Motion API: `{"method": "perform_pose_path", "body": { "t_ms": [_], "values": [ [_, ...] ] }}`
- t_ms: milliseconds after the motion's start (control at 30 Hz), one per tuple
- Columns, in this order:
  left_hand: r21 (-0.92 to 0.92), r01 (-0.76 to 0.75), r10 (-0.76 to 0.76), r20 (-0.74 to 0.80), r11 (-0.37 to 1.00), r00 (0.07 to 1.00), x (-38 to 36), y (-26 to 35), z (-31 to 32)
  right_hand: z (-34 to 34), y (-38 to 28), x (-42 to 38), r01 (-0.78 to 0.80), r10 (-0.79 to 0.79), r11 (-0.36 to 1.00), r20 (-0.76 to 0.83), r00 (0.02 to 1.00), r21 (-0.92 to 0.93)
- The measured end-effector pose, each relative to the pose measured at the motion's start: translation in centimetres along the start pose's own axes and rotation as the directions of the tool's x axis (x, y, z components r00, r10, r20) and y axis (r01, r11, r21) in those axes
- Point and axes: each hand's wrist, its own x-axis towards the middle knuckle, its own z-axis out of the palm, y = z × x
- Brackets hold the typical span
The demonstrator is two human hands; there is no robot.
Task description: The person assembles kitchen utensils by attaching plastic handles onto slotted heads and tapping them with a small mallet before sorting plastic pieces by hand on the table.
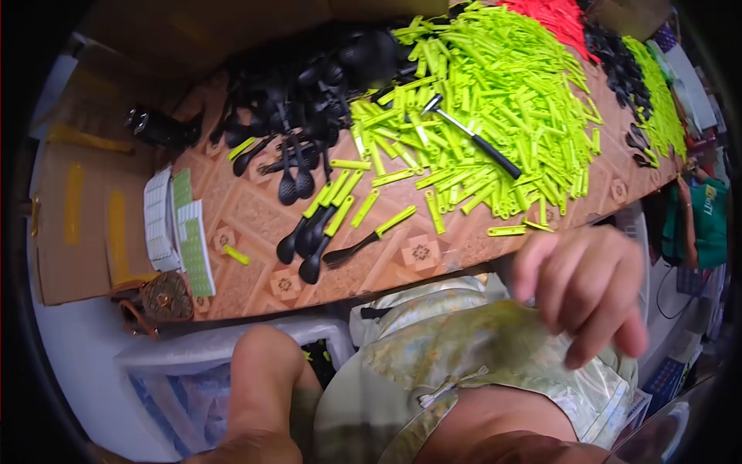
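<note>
My right hand is raised in front of the table's near edge, over my apron. Its fingers hang loosely bent and apart, slightly blurred, and nothing shows in them. My left arm bends at the elbow beside a plastic-wrapped container; the left hand itself is out of sight. Closest on the table are a black turner with a lime-green handle and several black spoons with matching handles. A hammer with a black grip lies on a big heap of lime-green handles.
Black utensil heads are piled at the back left. Red handles lie at the far end. A cardboard box, printed sheets and a brown bag are at the left. Another person in green is at the right.
</note>
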Motion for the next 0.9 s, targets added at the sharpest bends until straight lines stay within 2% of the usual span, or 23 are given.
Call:
{"method": "perform_pose_path", "body": {
  "t_ms": [33, 67, 133, 300, 367, 533, 900],
  "values": [
    [-0.123, -0.037, 0.03, -0.057, 0.992, 0.998, -0.5, -0.6, 0.1, 0.7, 0.6, -0.2, 0.028, -0.028, 0.999, 0.017, 0.999, 0.028],
    [-0.001, -0.139, 0.138, -0.062, 0.99, 0.988, -0.6, -0.6, 0.2, 1.1, 0.7, -0.3, 0.019, -0.019, 1.0, 0.033, 0.999, 0.025],
    [0.149, -0.234, 0.237, -0.003, 0.961, 0.971, 0.2, -0.7, 0.3, 1.5, 0.9, -0.1, 0.022, -0.025, 0.999, 0.085, 0.996, 0.038],
    [0.247, -0.348, 0.345, 0.06, 0.904, 0.937, 0.2, -0.7, 0.0, 2.1, 0.5, 1.0, 0.081, -0.097, 0.994, 0.234, 0.967, 0.074],
    [0.284, -0.391, 0.386, 0.076, 0.876, 0.919, 0.2, -0.6, -0.2, 2.6, 0.8, 1.1, 0.079, -0.092, 0.994, 0.203, 0.975, 0.073],
    [0.351, -0.45, 0.447, 0.095, 0.821, 0.89, -0.2, -0.2, -0.2, 3.3, 1.2, 0.9, 0.015, -0.026, 0.997, 0.133, 0.991, 0.078],
    [0.442, -0.512, 0.509, 0.137, 0.736, 0.85, -0.7, -0.1, 0.0, 3.7, 1.6, 1.0, 0.012, -0.029, 0.997, 0.237, 0.971, 0.07]
  ]
}}
